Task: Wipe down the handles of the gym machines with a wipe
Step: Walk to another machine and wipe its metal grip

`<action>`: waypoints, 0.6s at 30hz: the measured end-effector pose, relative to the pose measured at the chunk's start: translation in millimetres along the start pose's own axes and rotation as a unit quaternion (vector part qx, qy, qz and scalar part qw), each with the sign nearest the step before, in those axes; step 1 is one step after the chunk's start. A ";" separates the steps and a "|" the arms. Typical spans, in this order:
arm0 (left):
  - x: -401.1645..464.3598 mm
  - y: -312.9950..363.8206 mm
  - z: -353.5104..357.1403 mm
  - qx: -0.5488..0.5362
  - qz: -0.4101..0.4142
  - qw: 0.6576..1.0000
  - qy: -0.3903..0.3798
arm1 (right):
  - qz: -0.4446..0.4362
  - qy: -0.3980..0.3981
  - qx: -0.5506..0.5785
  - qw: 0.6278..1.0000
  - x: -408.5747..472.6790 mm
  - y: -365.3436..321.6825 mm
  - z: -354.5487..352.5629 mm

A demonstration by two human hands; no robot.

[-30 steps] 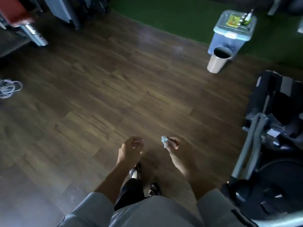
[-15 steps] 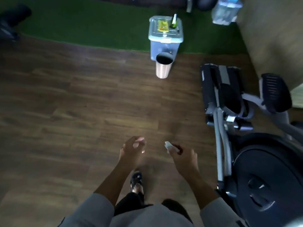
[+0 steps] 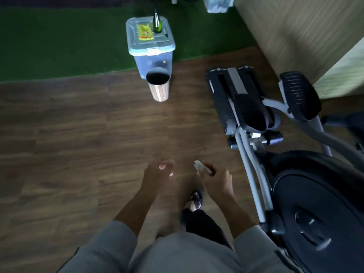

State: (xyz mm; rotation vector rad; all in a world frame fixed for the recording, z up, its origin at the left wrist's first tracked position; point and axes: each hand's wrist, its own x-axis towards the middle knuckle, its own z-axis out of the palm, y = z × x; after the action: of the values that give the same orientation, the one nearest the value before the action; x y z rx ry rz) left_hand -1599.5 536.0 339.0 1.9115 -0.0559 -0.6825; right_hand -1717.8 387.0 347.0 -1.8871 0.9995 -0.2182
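My right hand (image 3: 215, 179) grips a small crumpled white wipe (image 3: 199, 166), whose end sticks out past my fingers. My left hand (image 3: 157, 174) hangs beside it with loosely curled fingers and holds nothing. A black and grey elliptical machine (image 3: 295, 154) stands to the right of my hands, with its two pedals (image 3: 299, 95) and grey bars toward the wall. Its handles are out of view. Both hands are held over the wooden floor, apart from the machine.
A small striped bin (image 3: 159, 85) stands ahead on the wooden floor (image 3: 78, 134), in front of a blue lidded box (image 3: 151, 48) carrying a green bottle (image 3: 157, 23). Green turf (image 3: 59, 42) lies behind. A wall panel (image 3: 295, 32) rises at the right.
The view has swung right, bringing the elliptical machine fully into sight. The bin and blue box have shifted left in the view. My hands keep the same pose, the right still gripping the wipe.
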 end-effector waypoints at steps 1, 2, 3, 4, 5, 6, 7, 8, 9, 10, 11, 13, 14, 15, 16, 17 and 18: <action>14.1 13.1 6.7 -0.003 0.007 1.000 0.001 | -0.001 0.001 0.010 1.000 18.0 -6.5 -4.9; 29.2 27.3 12.6 0.003 0.012 1.000 0.002 | -0.003 -0.002 0.016 1.000 36.7 -12.2 -10.2; 45.2 38.0 19.2 0.008 0.020 1.000 0.002 | -0.004 -0.007 0.021 1.000 54.2 -17.2 -16.3; 59.0 50.4 26.9 0.014 0.024 1.000 0.000 | -0.007 -0.008 0.019 1.000 69.2 -22.0 -24.0; 72.3 65.7 36.1 0.014 0.030 0.999 -0.001 | -0.011 -0.005 0.017 1.000 85.1 -27.3 -33.6; 85.6 81.7 46.9 0.007 0.032 0.999 -0.003 | -0.016 0.004 0.015 1.000 101.9 -33.7 -44.8; 100.7 94.6 60.0 0.004 0.040 0.999 -0.011 | -0.019 0.015 0.016 1.000 119.4 -37.6 -55.9; 113.2 106.3 73.0 0.011 0.050 0.998 -0.027 | -0.021 0.027 0.019 0.999 135.1 -37.2 -65.9; 122.7 117.0 86.9 0.020 0.065 0.997 -0.047 | -0.019 0.037 0.021 0.999 147.6 -38.0 -76.2; 129.2 131.3 100.1 0.025 0.080 0.994 -0.069 | -0.016 0.049 0.026 0.998 157.9 -39.6 -86.9; 138.5 144.2 114.5 0.032 0.088 0.992 -0.089 | -0.011 0.066 0.033 0.997 168.7 -40.0 -96.9; 160.7 171.4 142.9 0.034 0.072 0.989 -0.127 | 0.007 0.099 0.046 0.994 190.5 -41.4 -117.5; 173.0 182.2 156.8 0.034 0.064 0.987 -0.144 | 0.012 0.116 0.049 0.992 200.6 -40.8 -127.5; 185.3 193.4 171.9 0.036 0.066 0.984 -0.162 | 0.015 0.137 0.050 0.989 210.2 -40.7 -137.8; 198.1 204.2 187.3 0.045 0.073 0.980 -0.182 | 0.021 0.161 0.046 0.986 220.1 -40.5 -149.0; 210.3 215.6 203.6 0.055 0.085 0.973 -0.209 | 0.030 0.185 0.046 0.981 230.3 -41.0 -160.8; 218.0 231.8 220.1 0.070 0.101 0.963 -0.240 | 0.037 0.209 0.047 0.976 241.6 -43.1 -174.1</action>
State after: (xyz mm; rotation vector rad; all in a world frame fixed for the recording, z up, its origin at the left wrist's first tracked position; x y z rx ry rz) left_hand -1462.1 176.8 381.7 1.8014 -0.6106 -1.0071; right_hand -1629.3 107.1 412.9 -1.7495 1.3133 -0.6268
